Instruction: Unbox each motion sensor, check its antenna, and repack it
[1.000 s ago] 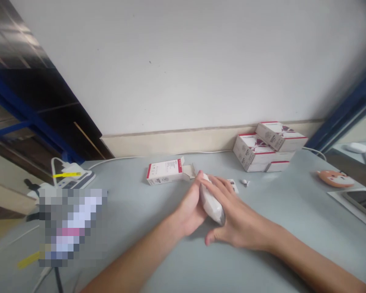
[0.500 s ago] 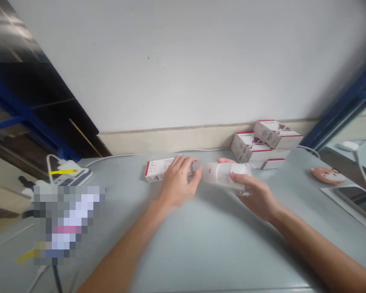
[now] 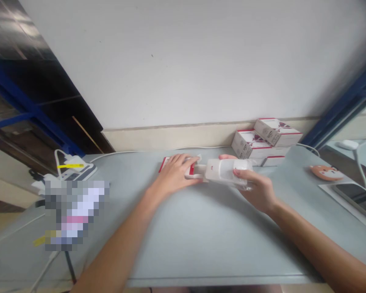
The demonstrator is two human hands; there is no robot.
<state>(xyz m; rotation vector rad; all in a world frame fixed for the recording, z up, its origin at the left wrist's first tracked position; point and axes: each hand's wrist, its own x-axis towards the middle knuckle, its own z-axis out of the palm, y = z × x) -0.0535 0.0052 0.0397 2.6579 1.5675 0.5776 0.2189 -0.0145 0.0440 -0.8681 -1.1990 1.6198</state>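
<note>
My left hand (image 3: 175,173) lies flat on a small white and red carton (image 3: 164,164) on the grey table (image 3: 201,240), fingers stretched over its top. My right hand (image 3: 258,189) is closed round a white plastic-wrapped device (image 3: 224,171), held sideways just above the table. The device's left end is right at the carton's open end, next to my left fingertips. Most of the carton is hidden under my left hand.
Three white and red cartons (image 3: 264,142) are stacked against the wall at the back right. An orange animal-shaped item (image 3: 326,172) and a tablet (image 3: 356,201) lie at the right. A power strip (image 3: 75,171) with cables sits at the left, beside a pixelated patch.
My right hand lifted the white device off the table and turned it sideways toward the carton. My left hand let go of the device and moved onto the carton.
</note>
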